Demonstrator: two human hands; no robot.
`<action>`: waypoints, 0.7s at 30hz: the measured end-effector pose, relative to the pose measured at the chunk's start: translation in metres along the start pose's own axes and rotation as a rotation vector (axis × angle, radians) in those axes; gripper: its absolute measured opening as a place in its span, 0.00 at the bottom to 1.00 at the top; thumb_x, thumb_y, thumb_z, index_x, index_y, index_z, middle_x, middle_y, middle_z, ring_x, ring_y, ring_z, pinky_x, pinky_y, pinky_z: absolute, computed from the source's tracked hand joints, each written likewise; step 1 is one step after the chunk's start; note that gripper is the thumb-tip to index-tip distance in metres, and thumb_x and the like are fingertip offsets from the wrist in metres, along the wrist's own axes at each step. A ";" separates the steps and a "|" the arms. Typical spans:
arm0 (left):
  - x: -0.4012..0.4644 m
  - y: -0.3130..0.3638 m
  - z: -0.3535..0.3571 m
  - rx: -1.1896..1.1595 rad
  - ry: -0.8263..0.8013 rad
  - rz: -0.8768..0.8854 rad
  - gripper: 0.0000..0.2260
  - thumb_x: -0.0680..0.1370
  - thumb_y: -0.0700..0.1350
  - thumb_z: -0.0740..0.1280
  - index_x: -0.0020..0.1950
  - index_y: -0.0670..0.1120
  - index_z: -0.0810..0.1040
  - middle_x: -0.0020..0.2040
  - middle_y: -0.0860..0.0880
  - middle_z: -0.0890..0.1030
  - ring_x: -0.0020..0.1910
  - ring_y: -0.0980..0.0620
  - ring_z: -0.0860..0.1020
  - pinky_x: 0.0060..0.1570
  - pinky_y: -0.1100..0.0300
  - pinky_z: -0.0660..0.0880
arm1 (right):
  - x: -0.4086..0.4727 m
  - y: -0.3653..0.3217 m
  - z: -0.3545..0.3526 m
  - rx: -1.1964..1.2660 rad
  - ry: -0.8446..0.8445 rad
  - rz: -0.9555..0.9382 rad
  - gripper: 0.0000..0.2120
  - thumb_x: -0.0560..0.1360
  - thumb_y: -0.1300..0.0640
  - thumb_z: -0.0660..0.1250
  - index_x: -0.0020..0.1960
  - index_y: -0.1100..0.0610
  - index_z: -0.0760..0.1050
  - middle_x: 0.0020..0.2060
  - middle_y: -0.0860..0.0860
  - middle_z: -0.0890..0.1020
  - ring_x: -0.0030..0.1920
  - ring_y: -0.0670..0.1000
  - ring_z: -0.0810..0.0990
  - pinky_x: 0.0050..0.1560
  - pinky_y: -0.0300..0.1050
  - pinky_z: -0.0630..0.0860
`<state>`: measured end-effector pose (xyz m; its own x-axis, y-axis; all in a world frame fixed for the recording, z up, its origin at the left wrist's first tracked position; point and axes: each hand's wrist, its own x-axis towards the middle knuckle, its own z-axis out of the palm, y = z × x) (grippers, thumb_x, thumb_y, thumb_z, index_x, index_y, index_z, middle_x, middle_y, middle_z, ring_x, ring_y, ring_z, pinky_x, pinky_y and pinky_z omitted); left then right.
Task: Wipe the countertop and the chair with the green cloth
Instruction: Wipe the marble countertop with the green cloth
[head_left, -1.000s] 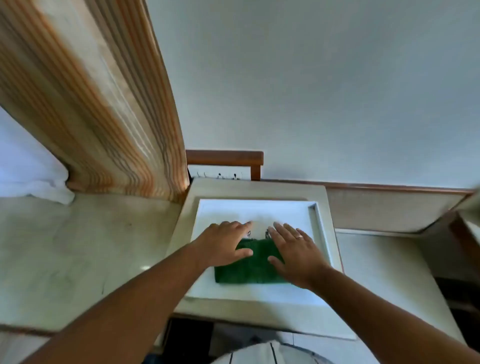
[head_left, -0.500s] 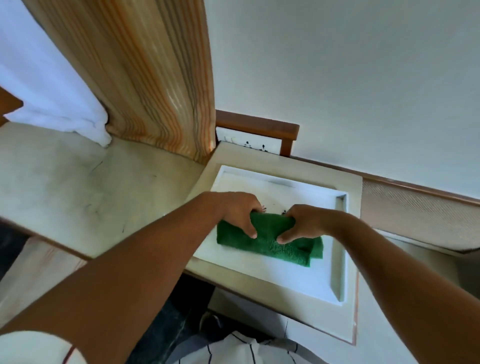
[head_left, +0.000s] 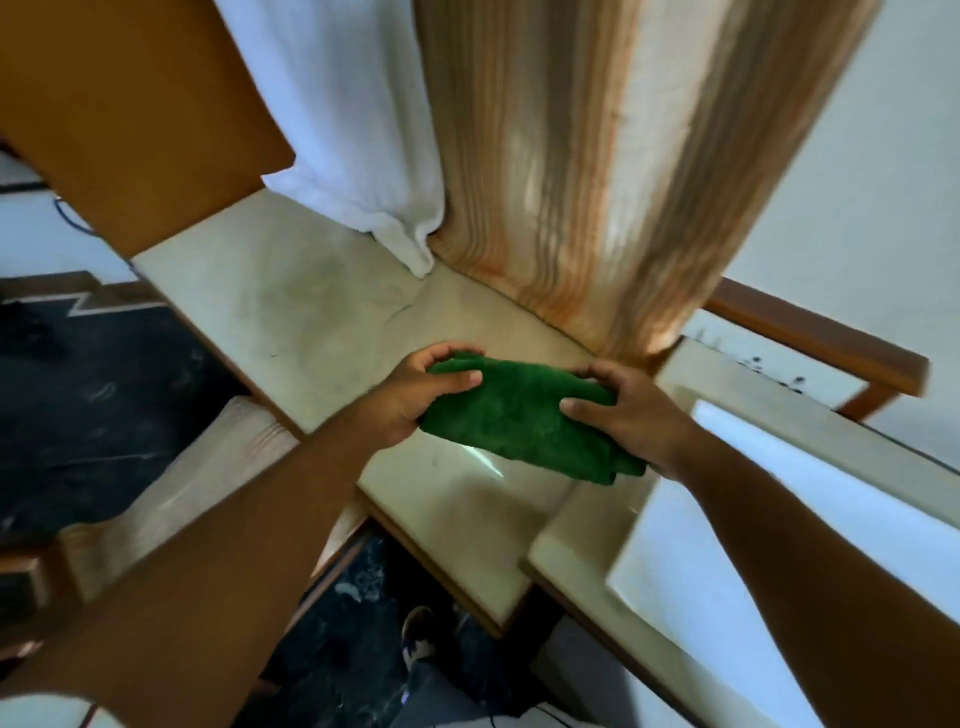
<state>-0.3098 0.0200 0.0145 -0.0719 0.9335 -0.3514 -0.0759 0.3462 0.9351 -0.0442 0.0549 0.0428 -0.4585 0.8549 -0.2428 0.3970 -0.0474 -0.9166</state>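
1. We are pinching the left end of the folded green cloth (head_left: 524, 415) with our left hand (head_left: 415, 395), thumb on top
2. The cloth is hovering above the pale cream stone countertop (head_left: 291, 312)
3. Our right hand (head_left: 631, 418) is gripping its right end beside the white recessed tray (head_left: 737, 519)

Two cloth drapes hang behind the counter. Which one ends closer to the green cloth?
The striped tan curtain: its hem meets the countertop just behind the green cloth, near the right hand. The white one ends farther back and left.
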 end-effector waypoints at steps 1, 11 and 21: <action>0.010 -0.014 -0.022 0.051 0.101 0.000 0.09 0.74 0.38 0.75 0.50 0.51 0.84 0.49 0.48 0.86 0.51 0.45 0.83 0.44 0.58 0.81 | 0.022 0.002 0.023 -0.115 0.006 -0.014 0.12 0.74 0.57 0.73 0.56 0.51 0.79 0.50 0.51 0.83 0.50 0.51 0.82 0.52 0.47 0.79; 0.106 -0.103 -0.163 1.136 0.361 0.242 0.22 0.79 0.52 0.66 0.73 0.48 0.72 0.69 0.43 0.77 0.67 0.42 0.75 0.65 0.46 0.70 | 0.142 0.078 0.170 -1.221 -0.129 -0.149 0.32 0.75 0.40 0.60 0.75 0.53 0.61 0.73 0.60 0.66 0.71 0.63 0.67 0.71 0.57 0.65; 0.124 -0.159 -0.208 1.373 0.371 0.124 0.31 0.82 0.64 0.48 0.82 0.51 0.51 0.82 0.40 0.52 0.81 0.39 0.52 0.77 0.37 0.46 | 0.228 0.100 0.182 -1.278 -0.104 -0.396 0.27 0.79 0.48 0.62 0.76 0.54 0.63 0.75 0.63 0.63 0.73 0.65 0.64 0.70 0.62 0.65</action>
<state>-0.5133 0.0608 -0.1875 -0.2746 0.9599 -0.0565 0.9416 0.2803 0.1867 -0.2541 0.1509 -0.1624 -0.7499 0.6529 -0.1068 0.6572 0.7537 -0.0069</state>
